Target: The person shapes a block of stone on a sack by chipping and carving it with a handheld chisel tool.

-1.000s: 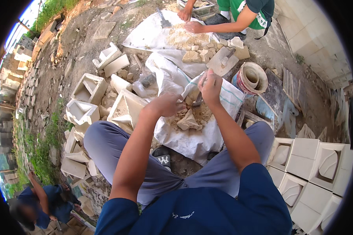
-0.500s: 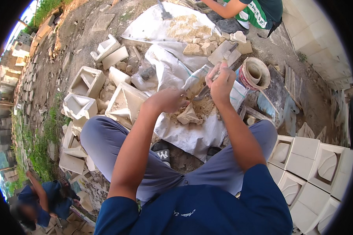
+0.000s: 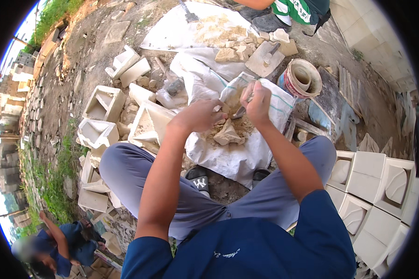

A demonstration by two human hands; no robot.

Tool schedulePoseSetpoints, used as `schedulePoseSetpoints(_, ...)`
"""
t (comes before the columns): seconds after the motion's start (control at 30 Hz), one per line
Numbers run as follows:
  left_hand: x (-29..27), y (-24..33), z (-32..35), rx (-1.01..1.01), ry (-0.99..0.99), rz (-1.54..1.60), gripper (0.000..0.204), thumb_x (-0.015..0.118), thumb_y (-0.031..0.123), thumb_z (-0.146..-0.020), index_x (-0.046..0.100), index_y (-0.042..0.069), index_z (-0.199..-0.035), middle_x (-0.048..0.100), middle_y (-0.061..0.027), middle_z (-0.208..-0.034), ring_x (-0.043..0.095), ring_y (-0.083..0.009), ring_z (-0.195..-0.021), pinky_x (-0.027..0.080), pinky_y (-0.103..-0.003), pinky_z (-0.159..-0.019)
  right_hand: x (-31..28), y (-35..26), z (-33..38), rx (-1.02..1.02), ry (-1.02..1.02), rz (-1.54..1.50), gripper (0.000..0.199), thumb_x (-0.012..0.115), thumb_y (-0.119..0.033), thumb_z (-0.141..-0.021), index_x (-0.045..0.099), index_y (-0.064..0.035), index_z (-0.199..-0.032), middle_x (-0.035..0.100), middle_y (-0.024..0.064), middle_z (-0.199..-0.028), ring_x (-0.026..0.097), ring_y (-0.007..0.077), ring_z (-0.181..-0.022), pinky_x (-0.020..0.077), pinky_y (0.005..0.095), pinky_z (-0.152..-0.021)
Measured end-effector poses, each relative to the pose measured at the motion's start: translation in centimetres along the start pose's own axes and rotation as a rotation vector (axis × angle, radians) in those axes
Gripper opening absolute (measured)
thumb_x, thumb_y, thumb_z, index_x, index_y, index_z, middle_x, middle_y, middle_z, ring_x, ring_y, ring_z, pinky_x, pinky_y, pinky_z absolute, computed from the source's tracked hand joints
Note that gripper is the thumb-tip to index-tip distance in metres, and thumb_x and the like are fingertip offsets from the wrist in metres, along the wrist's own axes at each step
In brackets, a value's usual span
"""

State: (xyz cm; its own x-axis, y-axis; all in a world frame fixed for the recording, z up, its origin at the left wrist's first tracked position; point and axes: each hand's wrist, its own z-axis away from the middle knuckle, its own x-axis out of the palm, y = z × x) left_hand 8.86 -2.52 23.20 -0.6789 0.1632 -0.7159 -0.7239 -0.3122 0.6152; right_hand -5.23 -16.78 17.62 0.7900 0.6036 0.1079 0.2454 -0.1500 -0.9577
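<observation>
My right hand (image 3: 257, 103) is closed round a small trowel, its dark metal blade (image 3: 239, 112) pointing down toward a heap of sandy mortar (image 3: 243, 124). My left hand (image 3: 201, 115) is held to the left of the blade with its fingers curled. A small pale bit shows at its fingertips, but I cannot make out what it is. Just below both hands, a rough, pointed chunk of pale stone (image 3: 228, 134) sits on a white woven sack (image 3: 228, 160), beside the sandy heap.
Hollow pale blocks (image 3: 103, 103) and broken pieces lie to the left, near a hammer (image 3: 174, 87). A crusted bucket (image 3: 300, 80) stands right of the sack. Carved blocks (image 3: 363, 179) are stacked at right. One person crouches at the far side (image 3: 293, 11), another at lower left (image 3: 63, 244).
My right hand has turned slightly and moved left with the trowel, lowering its handle end. My left hand stays close by the stone chunk. The whole view has shifted a little.
</observation>
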Motion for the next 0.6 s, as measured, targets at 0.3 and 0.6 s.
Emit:
schedulePoseSetpoints(0.3,0.6,-0.4,0.9,-0.061,-0.089,-0.049,0.047,0.06,0.042,-0.097,0.059,0.008,-0.128,0.062,-0.0193,-0.125,0.055,-0.0352,-0.122,0.043,-0.042,-0.103,-0.3,-3.9,1.1,-0.007,-0.059,-0.316,0.048,0.034,-0.03,-0.104,0.045,-0.0037,-0.065,0.041,0.0049,-0.054,0.04,0.0137,-0.043,0.0273,0.0281,-0.04)
schedulePoseSetpoints(0.6,1.4,-1.2,-0.4,-0.104,-0.088,-0.1,0.048,0.06,0.043,-0.097,0.059,0.007,-0.129,0.062,-0.0188,-0.126,0.056,-0.0352,-0.121,0.044,-0.041,-0.103,-1.8,-5.4,0.8,0.005,-0.121,-0.358,0.052,0.033,-0.032,-0.105,0.046,-0.0043,-0.063,0.038,0.0033,-0.053,0.037,0.0116,-0.04,0.0252,0.0283,-0.039)
